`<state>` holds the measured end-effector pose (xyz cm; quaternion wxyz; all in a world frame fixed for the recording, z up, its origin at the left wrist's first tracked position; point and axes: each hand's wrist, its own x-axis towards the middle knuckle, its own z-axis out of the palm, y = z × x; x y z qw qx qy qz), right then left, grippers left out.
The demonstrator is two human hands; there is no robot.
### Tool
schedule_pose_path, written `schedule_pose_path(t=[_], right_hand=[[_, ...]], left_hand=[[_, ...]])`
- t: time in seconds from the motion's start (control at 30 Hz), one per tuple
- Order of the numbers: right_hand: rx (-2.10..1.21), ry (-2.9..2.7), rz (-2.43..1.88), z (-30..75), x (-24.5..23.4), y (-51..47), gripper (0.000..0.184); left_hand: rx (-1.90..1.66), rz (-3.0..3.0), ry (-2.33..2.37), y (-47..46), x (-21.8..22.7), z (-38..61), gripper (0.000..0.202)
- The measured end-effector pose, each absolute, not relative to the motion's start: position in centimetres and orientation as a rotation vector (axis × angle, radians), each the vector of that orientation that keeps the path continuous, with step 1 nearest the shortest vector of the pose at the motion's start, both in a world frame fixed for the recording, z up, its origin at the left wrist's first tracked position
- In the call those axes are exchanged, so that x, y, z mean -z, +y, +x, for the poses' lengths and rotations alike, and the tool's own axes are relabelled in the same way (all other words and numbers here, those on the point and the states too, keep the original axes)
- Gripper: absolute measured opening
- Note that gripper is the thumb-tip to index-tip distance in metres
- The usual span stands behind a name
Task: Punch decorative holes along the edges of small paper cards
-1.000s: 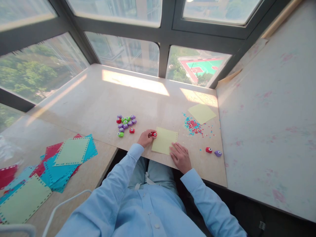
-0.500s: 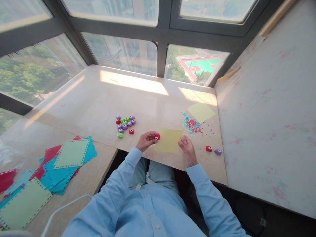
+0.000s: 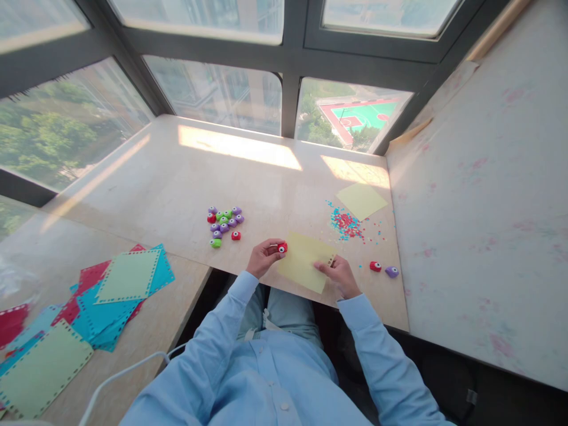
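Note:
My left hand [image 3: 262,257] is closed around a small red paper punch [image 3: 281,248], held at the left edge of a pale yellow paper square [image 3: 302,261]. My right hand [image 3: 338,274] pinches the right edge of that same square, which is lifted a little above the beige table [image 3: 186,177]. Both hands are close to the table's near edge, just in front of my light blue shirt.
A cluster of purple, green and red punches [image 3: 225,223] lies left of my hands. A red punch [image 3: 375,266] and a purple punch [image 3: 391,272] sit to the right. Red and blue paper confetti [image 3: 347,225] and a second yellow square [image 3: 361,200] lie beyond. Punched coloured sheets [image 3: 110,290] cover the left table.
The yellow square was flat on the table under my right palm. My right hand has picked it up by its edge, and my left hand has lifted the red punch to the sheet.

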<state>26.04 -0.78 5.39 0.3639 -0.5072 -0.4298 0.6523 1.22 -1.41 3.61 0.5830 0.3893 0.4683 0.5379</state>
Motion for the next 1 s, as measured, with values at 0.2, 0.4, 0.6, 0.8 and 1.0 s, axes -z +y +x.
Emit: schedule_pose_path(t=[0.2, 0.4, 0.6, 0.8, 1.0], right_hand=[[-1.569, -1.145, -1.356, 26.8, -5.4, -0.5, 0.052], [-1.590, -1.113, -1.361, 26.2, -5.6, -0.4, 0.048], [-1.605, -1.104, -1.349, 26.0, -6.0, 0.2, 0.047], [-1.589, -1.097, -1.354, 26.0, -5.8, 0.2, 0.042], [-1.564, -1.055, -1.366, 26.1, -5.8, 0.2, 0.043]], left_hand=[[-1.240, 0.927, 1.100, -1.8, -3.3, 1.6, 0.043], [-1.211, 0.949, 1.119, -2.0, -2.8, 1.8, 0.046], [-1.231, 0.929, 1.105, -1.9, -2.7, 1.4, 0.059], [-1.186, 0.950, 1.078, -2.0, -2.4, 1.2, 0.058], [-1.218, 0.920, 1.066, -2.1, -2.4, 1.3, 0.065]])
